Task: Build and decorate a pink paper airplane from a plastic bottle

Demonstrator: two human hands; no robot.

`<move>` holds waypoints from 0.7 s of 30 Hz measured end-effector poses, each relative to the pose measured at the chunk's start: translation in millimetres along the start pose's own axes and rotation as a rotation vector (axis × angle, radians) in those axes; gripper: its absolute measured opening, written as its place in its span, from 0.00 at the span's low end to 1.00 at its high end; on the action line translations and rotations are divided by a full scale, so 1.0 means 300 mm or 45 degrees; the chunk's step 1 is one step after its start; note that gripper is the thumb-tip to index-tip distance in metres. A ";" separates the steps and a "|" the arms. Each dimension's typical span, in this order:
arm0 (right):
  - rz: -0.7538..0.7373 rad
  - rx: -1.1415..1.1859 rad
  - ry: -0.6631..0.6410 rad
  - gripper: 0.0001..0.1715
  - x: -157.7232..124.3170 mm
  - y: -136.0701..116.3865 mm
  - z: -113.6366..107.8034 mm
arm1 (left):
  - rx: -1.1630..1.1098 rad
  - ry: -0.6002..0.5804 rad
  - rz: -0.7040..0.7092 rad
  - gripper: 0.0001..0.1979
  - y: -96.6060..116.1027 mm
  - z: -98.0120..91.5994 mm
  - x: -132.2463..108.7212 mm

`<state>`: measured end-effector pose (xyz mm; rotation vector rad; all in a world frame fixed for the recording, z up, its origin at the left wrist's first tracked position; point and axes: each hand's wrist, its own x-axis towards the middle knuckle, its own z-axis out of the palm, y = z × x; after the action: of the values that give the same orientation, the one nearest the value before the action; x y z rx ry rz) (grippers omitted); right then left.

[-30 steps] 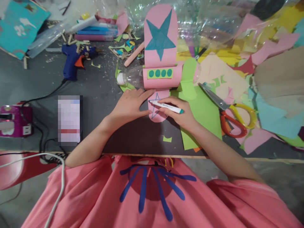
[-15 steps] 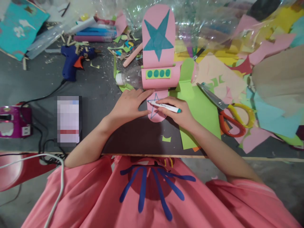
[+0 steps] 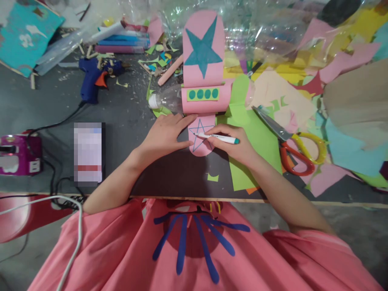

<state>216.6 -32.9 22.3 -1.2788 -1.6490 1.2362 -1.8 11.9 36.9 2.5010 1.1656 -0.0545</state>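
A clear bottle (image 3: 171, 99) lies on its side, wrapped in pink paper (image 3: 206, 106). Above the wrap, a pink flap (image 3: 189, 24) carries a solid teal star (image 3: 203, 50). A smaller pink flap (image 3: 200, 150) below bears a star outline. My left hand (image 3: 165, 135) lies flat with fingers spread, fingertips at this lower flap's left edge and the wrap. In my right hand (image 3: 232, 141) is a white marker (image 3: 218, 138) with a teal end, its tip on the left part of the outlined star.
Large scissors (image 3: 283, 139) lie right of green paper (image 3: 257, 149). A blue glue gun (image 3: 89, 81), a phone (image 3: 87, 153) and a purple box (image 3: 21, 154) are on the left. Paper scraps (image 3: 348, 137) cover the right side. Plastic bottles (image 3: 266, 28) lie along the back.
My right hand and the marker have shifted slightly right, and the marker's tip moved from the star's left point inward. My left hand has stayed in place.
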 end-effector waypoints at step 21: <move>0.124 -0.029 -0.060 0.07 -0.006 -0.008 -0.046 | 0.016 -0.020 -0.014 0.32 0.005 -0.003 0.000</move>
<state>229.0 -31.3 28.8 -1.3674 -1.6551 1.3176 -0.8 11.5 38.3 2.5009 1.1761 -0.0849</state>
